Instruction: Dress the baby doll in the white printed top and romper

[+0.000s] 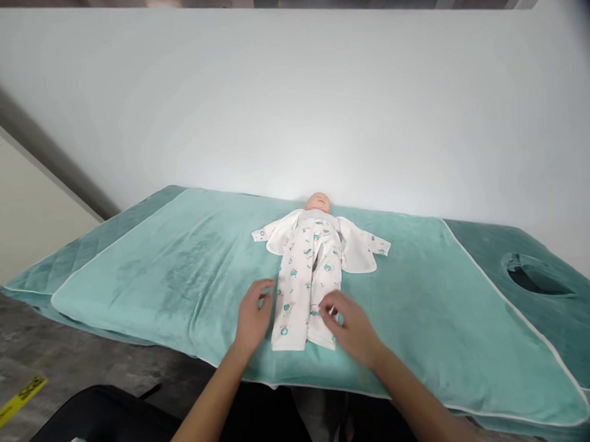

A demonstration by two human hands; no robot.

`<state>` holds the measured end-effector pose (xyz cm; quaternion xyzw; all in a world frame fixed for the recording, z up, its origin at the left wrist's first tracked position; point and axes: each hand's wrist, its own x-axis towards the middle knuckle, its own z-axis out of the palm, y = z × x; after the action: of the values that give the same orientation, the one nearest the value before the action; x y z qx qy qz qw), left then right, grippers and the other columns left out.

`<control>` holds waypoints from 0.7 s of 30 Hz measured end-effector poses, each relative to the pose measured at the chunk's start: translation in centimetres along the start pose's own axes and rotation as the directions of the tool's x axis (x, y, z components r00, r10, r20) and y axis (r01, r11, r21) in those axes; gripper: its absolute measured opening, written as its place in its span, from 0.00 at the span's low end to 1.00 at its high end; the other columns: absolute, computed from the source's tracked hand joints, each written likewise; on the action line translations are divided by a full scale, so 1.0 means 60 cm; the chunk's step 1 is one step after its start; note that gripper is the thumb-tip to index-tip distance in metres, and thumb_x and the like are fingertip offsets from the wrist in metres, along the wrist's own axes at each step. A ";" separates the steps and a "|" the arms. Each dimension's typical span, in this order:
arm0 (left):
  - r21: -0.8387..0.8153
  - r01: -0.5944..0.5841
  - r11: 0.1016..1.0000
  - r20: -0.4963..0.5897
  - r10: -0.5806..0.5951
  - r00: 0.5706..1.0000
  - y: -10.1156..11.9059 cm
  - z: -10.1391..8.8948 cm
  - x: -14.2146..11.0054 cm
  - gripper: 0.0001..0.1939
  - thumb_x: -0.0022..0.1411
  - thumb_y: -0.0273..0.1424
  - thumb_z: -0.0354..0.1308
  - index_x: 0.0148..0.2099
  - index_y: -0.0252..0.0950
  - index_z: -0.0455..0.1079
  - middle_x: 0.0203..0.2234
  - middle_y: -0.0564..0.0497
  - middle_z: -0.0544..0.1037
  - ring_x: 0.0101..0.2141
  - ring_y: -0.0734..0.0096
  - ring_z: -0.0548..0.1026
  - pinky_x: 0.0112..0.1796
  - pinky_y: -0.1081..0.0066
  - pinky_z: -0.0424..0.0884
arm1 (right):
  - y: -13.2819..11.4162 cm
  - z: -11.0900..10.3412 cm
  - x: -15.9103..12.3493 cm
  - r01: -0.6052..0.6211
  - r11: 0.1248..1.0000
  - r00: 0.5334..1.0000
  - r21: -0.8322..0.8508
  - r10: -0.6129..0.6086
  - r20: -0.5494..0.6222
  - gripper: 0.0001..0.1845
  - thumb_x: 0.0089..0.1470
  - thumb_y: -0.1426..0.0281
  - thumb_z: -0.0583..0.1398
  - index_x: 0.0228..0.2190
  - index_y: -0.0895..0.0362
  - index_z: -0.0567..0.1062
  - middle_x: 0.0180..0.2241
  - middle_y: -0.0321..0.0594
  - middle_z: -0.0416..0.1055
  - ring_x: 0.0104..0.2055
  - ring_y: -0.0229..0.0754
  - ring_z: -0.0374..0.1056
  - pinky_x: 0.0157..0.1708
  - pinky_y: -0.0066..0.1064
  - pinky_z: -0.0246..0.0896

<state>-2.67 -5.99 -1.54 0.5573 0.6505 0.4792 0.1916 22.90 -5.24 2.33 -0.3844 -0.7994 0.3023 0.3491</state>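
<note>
A baby doll lies on its back, its head toward the wall. Around its upper body is a white printed baby jacket, spread open with the sleeves out to both sides. White baby trousers with a teal and pink print lie over its front, their legs extending toward me. My left hand is just left of the trouser legs, fingers apart and curved, holding nothing. At the right trouser leg, the thumb and fingertips of my right hand come together in a pinch on the fabric.
A teal plush cover with white piping lies over the bed, which has a face hole at its right end. Behind stands a white wall. A black chair with cloth on it is at lower left, near yellow floor tape.
</note>
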 end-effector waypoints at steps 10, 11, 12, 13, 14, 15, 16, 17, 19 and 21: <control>-0.088 -0.116 0.989 0.081 0.123 0.989 0.040 0.124 0.315 0.11 0.63 0.33 0.54 0.45 0.38 0.72 0.54 0.44 0.74 0.58 0.60 0.68 0.61 0.58 0.59 | 0.162 -0.037 0.266 -0.247 0.908 0.796 0.338 0.389 -0.464 0.15 0.54 0.59 0.57 0.37 0.55 0.74 0.41 0.43 0.75 0.45 0.47 0.69 0.48 0.40 0.64; -0.097 -0.110 0.989 0.115 0.121 0.986 0.040 0.129 0.332 0.10 0.62 0.34 0.54 0.43 0.38 0.73 0.54 0.43 0.73 0.59 0.60 0.67 0.62 0.58 0.58 | 0.178 -0.033 0.285 -0.240 0.904 0.789 0.354 0.394 -0.471 0.15 0.54 0.58 0.57 0.38 0.55 0.75 0.41 0.43 0.75 0.45 0.47 0.70 0.49 0.40 0.63; -0.106 -0.106 0.989 0.154 0.121 0.981 0.039 0.132 0.345 0.10 0.62 0.35 0.55 0.42 0.38 0.73 0.55 0.43 0.73 0.60 0.59 0.66 0.62 0.58 0.58 | 0.194 -0.029 0.300 -0.228 0.907 0.792 0.355 0.385 -0.475 0.16 0.54 0.58 0.57 0.39 0.54 0.75 0.42 0.42 0.75 0.46 0.47 0.70 0.50 0.41 0.62; -0.116 -0.105 0.988 0.188 0.125 0.974 0.035 0.134 0.354 0.10 0.62 0.36 0.55 0.41 0.38 0.72 0.56 0.44 0.72 0.60 0.59 0.66 0.62 0.58 0.58 | 0.210 -0.025 0.311 -0.214 0.915 0.800 0.343 0.366 -0.477 0.16 0.55 0.57 0.57 0.39 0.53 0.76 0.43 0.41 0.76 0.47 0.47 0.69 0.52 0.40 0.62; -0.123 -0.110 0.986 0.218 0.135 0.967 0.030 0.133 0.361 0.10 0.62 0.37 0.55 0.41 0.39 0.72 0.57 0.45 0.71 0.61 0.59 0.65 0.62 0.58 0.59 | 0.226 -0.022 0.319 -0.196 0.927 0.813 0.321 0.337 -0.475 0.15 0.55 0.57 0.57 0.39 0.52 0.76 0.43 0.40 0.76 0.48 0.47 0.69 0.53 0.40 0.61; -0.128 -0.119 0.985 0.241 0.148 0.959 0.024 0.131 0.365 0.10 0.62 0.39 0.55 0.40 0.40 0.72 0.59 0.46 0.70 0.62 0.59 0.64 0.62 0.58 0.59 | 0.240 -0.020 0.324 -0.178 0.938 0.831 0.296 0.305 -0.466 0.15 0.56 0.57 0.57 0.39 0.51 0.76 0.43 0.39 0.75 0.49 0.46 0.69 0.54 0.40 0.60; -0.124 -0.129 0.984 0.261 0.158 0.952 0.019 0.128 0.370 0.10 0.62 0.40 0.55 0.39 0.40 0.71 0.61 0.47 0.68 0.63 0.59 0.62 0.62 0.58 0.58 | 0.253 -0.020 0.326 -0.165 0.948 0.850 0.272 0.277 -0.447 0.14 0.56 0.57 0.57 0.39 0.50 0.76 0.44 0.38 0.75 0.49 0.46 0.68 0.54 0.40 0.60; -0.112 -0.142 0.984 0.286 0.169 0.943 0.013 0.125 0.374 0.10 0.62 0.41 0.55 0.39 0.41 0.70 0.62 0.47 0.67 0.64 0.59 0.60 0.63 0.57 0.56 | 0.264 -0.021 0.327 -0.159 0.954 0.869 0.253 0.257 -0.422 0.14 0.56 0.57 0.57 0.39 0.49 0.76 0.44 0.37 0.75 0.49 0.45 0.68 0.54 0.40 0.60; -0.060 -0.174 0.983 0.371 0.184 0.910 0.003 0.117 0.386 0.10 0.61 0.42 0.57 0.37 0.41 0.69 0.64 0.49 0.64 0.67 0.56 0.54 0.66 0.53 0.49 | 0.278 -0.029 0.327 -0.159 0.961 0.903 0.227 0.234 -0.360 0.13 0.55 0.58 0.59 0.39 0.49 0.75 0.44 0.37 0.74 0.49 0.45 0.68 0.54 0.40 0.60; -0.017 -0.197 0.980 0.457 0.183 0.870 -0.005 0.112 0.401 0.10 0.61 0.42 0.58 0.35 0.41 0.68 0.66 0.50 0.62 0.68 0.54 0.52 0.66 0.48 0.44 | 0.282 -0.039 0.330 -0.150 0.967 0.928 0.206 0.210 -0.308 0.11 0.53 0.59 0.61 0.36 0.51 0.72 0.47 0.40 0.73 0.51 0.46 0.67 0.55 0.41 0.58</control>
<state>-4.92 18.62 1.92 0.7182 0.5365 0.3414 0.2826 22.47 20.42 -2.62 -0.4683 -0.6612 0.3354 0.4807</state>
